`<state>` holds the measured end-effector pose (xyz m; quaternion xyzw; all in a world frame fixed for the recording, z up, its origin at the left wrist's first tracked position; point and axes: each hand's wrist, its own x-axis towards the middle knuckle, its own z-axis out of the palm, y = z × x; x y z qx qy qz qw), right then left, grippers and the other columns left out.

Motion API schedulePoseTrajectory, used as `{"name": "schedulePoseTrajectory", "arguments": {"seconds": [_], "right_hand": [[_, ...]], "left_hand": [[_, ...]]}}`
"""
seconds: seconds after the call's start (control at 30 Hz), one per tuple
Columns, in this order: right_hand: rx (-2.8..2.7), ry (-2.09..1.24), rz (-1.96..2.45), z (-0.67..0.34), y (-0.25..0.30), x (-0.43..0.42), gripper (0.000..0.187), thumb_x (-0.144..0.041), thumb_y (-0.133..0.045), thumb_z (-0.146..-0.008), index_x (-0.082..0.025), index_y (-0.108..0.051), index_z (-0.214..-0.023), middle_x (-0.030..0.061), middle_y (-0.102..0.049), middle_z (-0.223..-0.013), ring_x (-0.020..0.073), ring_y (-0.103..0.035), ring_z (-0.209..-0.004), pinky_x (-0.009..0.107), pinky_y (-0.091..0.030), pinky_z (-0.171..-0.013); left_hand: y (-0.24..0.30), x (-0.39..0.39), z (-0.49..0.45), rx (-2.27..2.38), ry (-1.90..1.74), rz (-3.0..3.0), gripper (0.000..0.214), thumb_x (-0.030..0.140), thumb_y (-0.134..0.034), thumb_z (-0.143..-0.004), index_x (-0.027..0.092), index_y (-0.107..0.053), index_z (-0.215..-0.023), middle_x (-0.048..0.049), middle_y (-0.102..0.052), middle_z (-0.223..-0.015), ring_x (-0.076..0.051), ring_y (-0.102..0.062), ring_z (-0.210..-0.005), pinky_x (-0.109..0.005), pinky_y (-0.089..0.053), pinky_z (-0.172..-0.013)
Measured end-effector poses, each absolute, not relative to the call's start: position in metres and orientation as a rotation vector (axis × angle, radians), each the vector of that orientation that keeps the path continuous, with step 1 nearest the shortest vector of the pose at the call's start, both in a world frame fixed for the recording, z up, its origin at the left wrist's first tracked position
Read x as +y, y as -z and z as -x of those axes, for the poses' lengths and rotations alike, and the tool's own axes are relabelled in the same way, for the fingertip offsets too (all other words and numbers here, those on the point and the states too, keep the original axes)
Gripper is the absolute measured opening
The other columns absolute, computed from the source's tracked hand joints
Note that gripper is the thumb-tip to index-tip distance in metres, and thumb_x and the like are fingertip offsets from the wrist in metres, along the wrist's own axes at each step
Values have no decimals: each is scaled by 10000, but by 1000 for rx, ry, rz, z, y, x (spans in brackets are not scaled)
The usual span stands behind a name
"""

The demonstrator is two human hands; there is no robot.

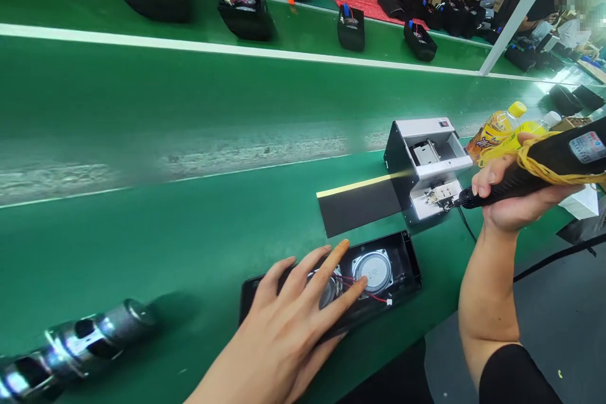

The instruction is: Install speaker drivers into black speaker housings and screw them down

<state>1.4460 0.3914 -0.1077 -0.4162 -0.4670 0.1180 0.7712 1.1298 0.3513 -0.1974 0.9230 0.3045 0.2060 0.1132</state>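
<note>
My left hand (293, 315) lies flat with fingers spread on an open black speaker housing (402, 259), whose round speaker cone (373, 270) and red wires show. My right hand (509, 192) is wrapped round a black electric screwdriver (553, 161) wound with yellow cord. Its tip touches the outlet of a small grey screw feeder box (423, 161) on the green bench.
A green conveyor belt (189, 101) runs across behind the bench, carrying several black housings (350, 28). A yellow drink bottle (497, 129) stands right of the feeder. A metal cylinder (80, 344) lies at lower left. Another person (563, 6) sits far right.
</note>
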Motion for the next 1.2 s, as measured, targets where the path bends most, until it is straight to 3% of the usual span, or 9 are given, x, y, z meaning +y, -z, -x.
{"name": "schedulePoseTrajectory", "arguments": {"seconds": [0.1,0.2,0.3,0.7,0.93,1.2], "right_hand": [[-995,-266,864,-1448,104,390,723,-926,-407,-860,-238,-622,-923,-95,-457,-519,86,-365,-296,193,-327,-316],[-979,-262,845,-1449,102,392,728,-931,-392,-859,-234,-601,-853,-90,-446,-513,86,-365,-292,192,-314,-308],[-986,-268,861,-1448,104,394,742,-948,-402,-841,-228,-554,-744,-85,-439,-498,88,-371,-293,195,-310,-301],[-981,-256,885,-1444,108,397,757,-956,-399,-832,-225,-536,-691,-80,-431,-502,79,-366,-299,192,-302,-297],[-997,-272,895,-1445,111,395,764,-962,-409,-825,-226,-609,-831,-87,-444,-520,84,-371,-306,197,-326,-317],[-1016,-337,879,-1446,108,381,751,-931,-452,-834,-231,-672,-999,-92,-448,-530,90,-360,-295,200,-323,-309]], "left_hand": [[193,350,-1131,906,-549,-2714,390,376,-645,-983,401,-658,-1372,-122,-453,-1656,-419,-483,-1432,-687,-387,-1114],[190,350,-1131,916,-532,-2744,385,327,-626,-991,384,-664,-1369,-140,-443,-1658,-428,-482,-1433,-703,-388,-1110],[190,350,-1130,908,-519,-2721,405,358,-664,-974,395,-660,-1377,-135,-445,-1659,-438,-478,-1438,-717,-384,-1114],[193,350,-1131,903,-537,-2745,417,395,-698,-945,392,-678,-1361,-121,-429,-1672,-443,-495,-1423,-705,-403,-1120],[191,352,-1130,914,-525,-2714,418,397,-714,-937,396,-677,-1353,-134,-465,-1648,-427,-496,-1428,-693,-407,-1113],[200,348,-1125,894,-611,-2681,507,447,-748,-904,433,-637,-1399,-90,-390,-1705,-427,-420,-1501,-699,-351,-1174]]}}
